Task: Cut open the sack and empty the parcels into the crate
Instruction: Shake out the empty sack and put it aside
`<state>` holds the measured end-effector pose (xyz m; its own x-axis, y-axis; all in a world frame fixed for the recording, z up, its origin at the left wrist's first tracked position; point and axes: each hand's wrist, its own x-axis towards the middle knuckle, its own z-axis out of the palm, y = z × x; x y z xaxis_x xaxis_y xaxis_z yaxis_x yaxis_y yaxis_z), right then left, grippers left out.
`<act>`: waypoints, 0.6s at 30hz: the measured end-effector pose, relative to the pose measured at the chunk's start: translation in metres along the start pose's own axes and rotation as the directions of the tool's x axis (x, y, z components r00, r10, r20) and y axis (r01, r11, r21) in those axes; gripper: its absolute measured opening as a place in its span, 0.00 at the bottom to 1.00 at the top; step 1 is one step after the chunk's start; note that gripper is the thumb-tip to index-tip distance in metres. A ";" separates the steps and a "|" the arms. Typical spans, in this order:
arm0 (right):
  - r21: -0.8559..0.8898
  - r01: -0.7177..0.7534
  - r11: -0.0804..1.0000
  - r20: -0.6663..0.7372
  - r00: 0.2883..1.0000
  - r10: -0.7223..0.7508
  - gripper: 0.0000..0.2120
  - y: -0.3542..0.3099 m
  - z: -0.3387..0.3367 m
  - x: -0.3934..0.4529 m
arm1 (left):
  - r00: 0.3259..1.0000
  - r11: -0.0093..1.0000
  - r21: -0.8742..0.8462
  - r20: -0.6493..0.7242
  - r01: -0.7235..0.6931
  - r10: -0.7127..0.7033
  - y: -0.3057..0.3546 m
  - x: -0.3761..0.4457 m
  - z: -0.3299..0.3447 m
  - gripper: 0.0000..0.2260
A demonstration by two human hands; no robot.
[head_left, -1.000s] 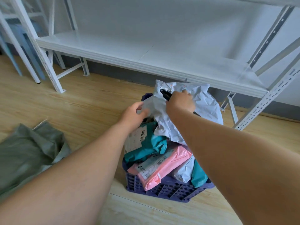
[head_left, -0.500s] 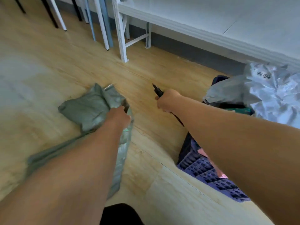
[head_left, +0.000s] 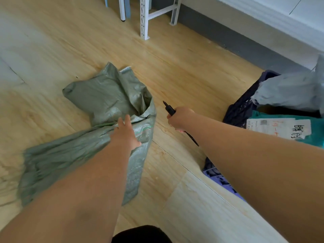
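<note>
Grey-green woven plastic sack (head_left: 98, 106), limp and crumpled, flat on the pale wooden plank floor (head_left: 184, 71), mouth gaping towards the right. Left hand (head_left: 126, 133) above the sack's rim, fingers straight and spread, thumb out, grasping nothing; touching the fabric or just over it, cannot tell. Right hand (head_left: 180, 118) clenched round a slim black cutter (head_left: 169, 108), tip poking up and left, just beside the sack's mouth but apart from it. Dark purple slotted plastic crate (head_left: 241, 109) at the right edge, heaped with soft parcels: crumpled grey mailer (head_left: 289, 92) on top, teal mailer with a white label (head_left: 280, 128) beneath. White metal shelving legs (head_left: 144, 20) at the far wall.
</note>
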<state>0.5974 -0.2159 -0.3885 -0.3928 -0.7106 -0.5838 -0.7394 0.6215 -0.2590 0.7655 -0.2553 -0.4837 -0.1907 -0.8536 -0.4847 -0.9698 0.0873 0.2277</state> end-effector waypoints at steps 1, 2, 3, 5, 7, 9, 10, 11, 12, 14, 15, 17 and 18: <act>-0.006 -0.011 1.000 0.009 1.000 0.011 0.14 0.000 0.002 0.003 | 1.000 0.998 -0.057 0.024 0.007 -0.006 -0.001 0.004 0.003 0.56; -0.001 -0.020 1.000 0.019 1.000 0.020 0.14 0.001 0.004 0.006 | 0.998 0.993 -0.113 0.059 0.024 -0.017 -0.002 0.008 0.006 0.58; -0.006 -0.024 1.000 0.023 0.999 0.024 0.13 0.002 0.007 0.010 | 0.994 0.989 -0.141 0.106 0.046 -0.032 -0.003 0.012 0.012 0.59; 0.011 -0.043 0.999 0.034 0.999 0.043 0.13 0.006 0.011 0.014 | 0.977 0.989 -0.120 0.208 0.083 -0.056 -0.002 0.016 0.026 0.60; 0.057 -0.052 0.997 0.046 0.998 0.049 0.13 0.012 0.015 0.019 | 0.958 0.994 -0.027 0.269 0.109 -0.097 0.000 0.015 0.038 0.57; 0.146 -0.049 0.988 0.033 0.998 0.045 0.10 0.017 0.018 0.022 | 0.966 0.989 0.140 0.247 0.041 -0.075 0.003 0.008 0.046 0.36; 0.177 -0.050 0.983 0.041 0.998 0.043 0.06 0.020 0.019 0.023 | 0.976 0.975 0.221 0.213 0.001 -0.049 0.005 0.002 0.049 0.21; 0.206 -0.056 0.977 0.049 0.998 0.047 0.03 0.023 0.020 0.025 | 0.985 0.960 0.279 0.170 -0.022 -0.027 0.007 -0.002 0.051 0.11; 0.237 -0.066 0.969 0.058 0.997 0.054 0.04 0.025 0.021 0.027 | 0.993 0.950 0.310 0.114 -0.039 0.003 0.010 -0.003 0.052 0.10; 0.302 -0.090 0.949 0.076 0.995 0.070 0.10 0.030 0.020 0.031 | 0.997 0.967 0.242 0.002 -0.080 0.082 0.019 0.002 0.046 0.12; 0.343 -0.102 0.934 0.083 0.993 0.078 0.12 0.032 0.018 0.034 | 0.992 0.979 0.170 -0.048 -0.111 0.120 0.028 0.004 0.038 0.13; 0.426 -0.136 0.894 0.092 0.990 0.107 0.12 0.034 0.008 0.036 | 0.965 0.974 0.099 -0.144 -0.206 0.218 0.051 0.005 0.014 0.15; 0.467 -0.146 0.872 0.084 0.989 0.121 0.12 0.035 0.001 0.035 | 0.943 0.963 0.104 -0.205 -0.247 0.264 0.064 0.002 0.002 0.16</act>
<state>0.5579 -0.2188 -0.4185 -0.4318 -0.6001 -0.6734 -0.3321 0.7999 -0.4999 0.7025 -0.2508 -0.4718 -0.4046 -0.8867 -0.2237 -0.9030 0.3487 0.2510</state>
